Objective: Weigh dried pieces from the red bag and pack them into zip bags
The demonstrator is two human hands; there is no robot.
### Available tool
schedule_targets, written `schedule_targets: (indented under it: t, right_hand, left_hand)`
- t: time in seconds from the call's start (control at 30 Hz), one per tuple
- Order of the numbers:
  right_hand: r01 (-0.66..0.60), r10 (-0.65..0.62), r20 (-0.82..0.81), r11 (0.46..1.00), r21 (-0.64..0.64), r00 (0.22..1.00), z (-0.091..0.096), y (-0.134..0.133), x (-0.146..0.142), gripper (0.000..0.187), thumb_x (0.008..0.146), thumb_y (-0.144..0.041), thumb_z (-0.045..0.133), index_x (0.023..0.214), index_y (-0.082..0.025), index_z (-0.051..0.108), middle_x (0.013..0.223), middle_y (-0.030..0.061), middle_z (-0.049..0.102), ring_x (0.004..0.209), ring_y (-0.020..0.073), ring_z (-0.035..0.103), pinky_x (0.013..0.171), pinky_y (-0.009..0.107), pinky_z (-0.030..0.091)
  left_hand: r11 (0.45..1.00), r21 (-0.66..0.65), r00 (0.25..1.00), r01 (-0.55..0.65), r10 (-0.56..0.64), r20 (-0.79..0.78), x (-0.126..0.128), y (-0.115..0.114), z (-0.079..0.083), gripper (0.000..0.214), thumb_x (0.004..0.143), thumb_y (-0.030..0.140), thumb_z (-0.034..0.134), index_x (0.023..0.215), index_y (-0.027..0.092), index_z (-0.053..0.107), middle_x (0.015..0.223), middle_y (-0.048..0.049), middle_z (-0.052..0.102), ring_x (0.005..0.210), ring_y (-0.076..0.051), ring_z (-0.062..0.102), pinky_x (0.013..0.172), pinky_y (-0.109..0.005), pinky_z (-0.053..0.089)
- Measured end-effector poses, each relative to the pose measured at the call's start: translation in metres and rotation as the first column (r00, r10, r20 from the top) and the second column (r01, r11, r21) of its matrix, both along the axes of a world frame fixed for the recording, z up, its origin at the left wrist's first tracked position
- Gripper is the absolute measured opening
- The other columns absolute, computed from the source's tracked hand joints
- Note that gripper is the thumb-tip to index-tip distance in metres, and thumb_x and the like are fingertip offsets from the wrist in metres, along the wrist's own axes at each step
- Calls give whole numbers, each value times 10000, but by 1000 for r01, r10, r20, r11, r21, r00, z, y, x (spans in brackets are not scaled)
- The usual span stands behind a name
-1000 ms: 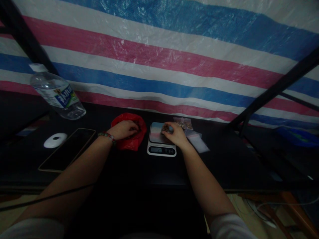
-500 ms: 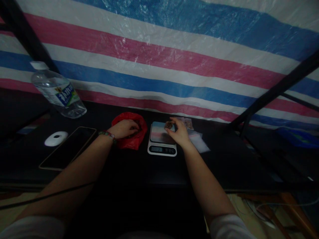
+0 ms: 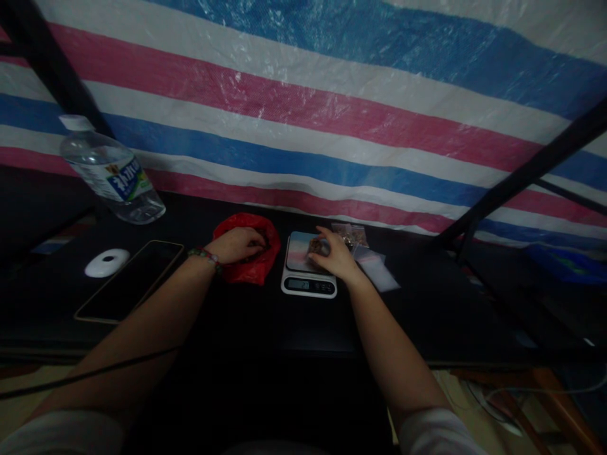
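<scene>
My left hand [image 3: 237, 245] reaches into the opening of a red plastic bag [image 3: 249, 272], fingers curled down over dark contents. What those fingers hold, if anything, is hidden. My right hand [image 3: 337, 256] is over the plate of a small white kitchen scale [image 3: 289, 285], its thumb and fingers around a small brown clump [image 3: 315, 246]. Whether the clump rests on the plate is hard to tell. The scale's display is lit, its digits too small to read surely. Just beyond my right hand lie small zip bags [image 3: 359, 235] with brownish bits and clear plastic bags [image 3: 379, 272].
On the left of the black table [image 3: 265, 328] are a water bottle [image 3: 114, 170], a phone [image 3: 133, 281] and a white rounded object [image 3: 107, 263]. A striped plastic sheet [image 3: 303, 120] hangs behind, between black frame bars [image 3: 526, 170]. A dark cord [image 3: 90, 373] crosses my left forearm.
My right hand has moved slightly left and down over the scale's plate with the brown clump. The left hand stays in the red bag with hardly any movement.
</scene>
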State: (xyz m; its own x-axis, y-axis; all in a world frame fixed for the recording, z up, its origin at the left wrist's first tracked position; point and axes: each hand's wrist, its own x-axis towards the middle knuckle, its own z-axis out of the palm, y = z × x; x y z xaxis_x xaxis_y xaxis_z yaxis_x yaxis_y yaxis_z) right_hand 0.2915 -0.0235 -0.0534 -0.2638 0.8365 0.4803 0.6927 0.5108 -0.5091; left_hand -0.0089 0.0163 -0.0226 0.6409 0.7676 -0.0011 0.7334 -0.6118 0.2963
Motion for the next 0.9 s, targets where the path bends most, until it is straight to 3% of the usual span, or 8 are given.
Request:
schedule_targets:
  t: [0.07,0.3,0.4,0.6,0.9]
  right_hand:
    - [25,-23,-35,998,50,999,2,-1,1,680,716,-331,704,1338,-228,450,1150,88,611,1104,263,543,982,459,404]
    - [194,-126,-269,950,245,955,10,-4,6,342,863,-312,520,1192,-224,553,1023,65,655,988,226,594,907,411,450]
    - [250,-172,-293,934,255,940,8,-1,10,310,851,-278,516,1150,-221,573,962,54,664,930,220,605,872,404,465]
    - [315,-246,-289,922,226,925,0,9,16,332,795,-209,525,1121,-222,591,921,46,660,891,215,608,831,390,485]
    - [363,-288,-301,901,236,909,-1,9,17,308,773,-183,501,1057,-221,616,896,40,660,854,204,610,789,366,499]
  left_hand:
    - [1000,7,1000,2,-2,2,0,0,-1,299,849,327,473,992,189,697,1011,-52,667,874,-169,618,805,-246,449]
    - [998,59,1000,-23,22,15,-2,0,3,312,860,340,449,973,192,699,1007,-48,677,894,-170,616,814,-246,448]
    - [994,94,998,-48,45,36,-2,-2,8,326,868,366,440,967,191,697,992,-44,683,899,-170,616,827,-249,444]
    - [999,45,1000,-14,14,-4,-2,-5,9,348,834,456,501,993,218,700,1010,-42,684,891,-177,622,823,-254,449]
    - [998,-52,997,22,-26,-67,-2,-1,3,296,799,281,528,1028,226,708,1080,-38,681,968,-187,627,884,-264,443]
